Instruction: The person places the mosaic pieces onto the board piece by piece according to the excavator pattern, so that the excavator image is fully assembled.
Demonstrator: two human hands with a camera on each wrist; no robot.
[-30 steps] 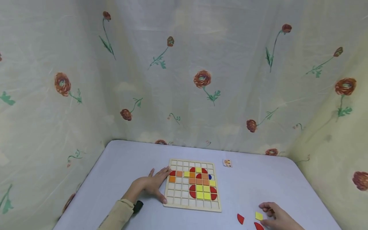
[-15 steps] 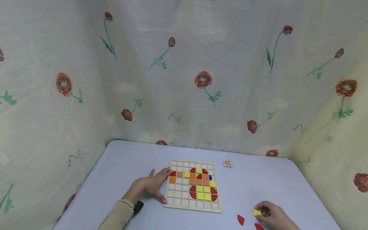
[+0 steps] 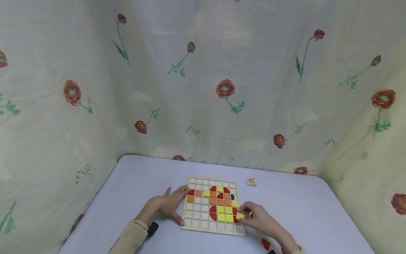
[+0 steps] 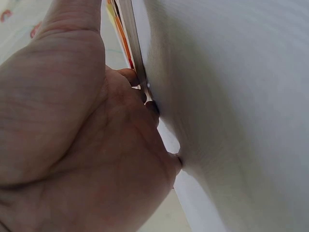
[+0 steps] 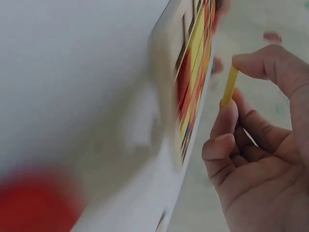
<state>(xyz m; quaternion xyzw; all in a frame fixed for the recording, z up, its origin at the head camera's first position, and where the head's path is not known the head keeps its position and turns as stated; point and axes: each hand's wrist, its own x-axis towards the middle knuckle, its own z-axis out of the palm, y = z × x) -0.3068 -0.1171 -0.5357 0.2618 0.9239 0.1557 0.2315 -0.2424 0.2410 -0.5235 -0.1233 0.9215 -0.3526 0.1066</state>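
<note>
A wooden grid board (image 3: 196, 223) lies mid-table, partly filled with red, yellow, orange and blue tiles. My left hand (image 3: 168, 205) rests with spread fingers along its left edge, thumb at the near corner; the left wrist view shows the palm (image 4: 72, 130) beside the board's side (image 4: 133, 38). Between thumb and fingertips my right hand (image 3: 260, 219) pinches a yellow square tile (image 3: 240, 215) over the board's right edge, overlapping the red pieces there. In the right wrist view that tile (image 5: 230, 86) is seen edge-on, apart from the board (image 5: 166, 96).
A small picture card (image 3: 251, 182) lies on the white table (image 3: 152, 176) beyond the board's right side. Red quarter-round tiles (image 3: 265, 244) lie near the front right, partly behind the right forearm. A flowered curtain (image 3: 203, 88) hangs around the table.
My right hand has picked up the yellow square tile from the table at the front right and carried it left to the board. The left hand has stayed in place.
</note>
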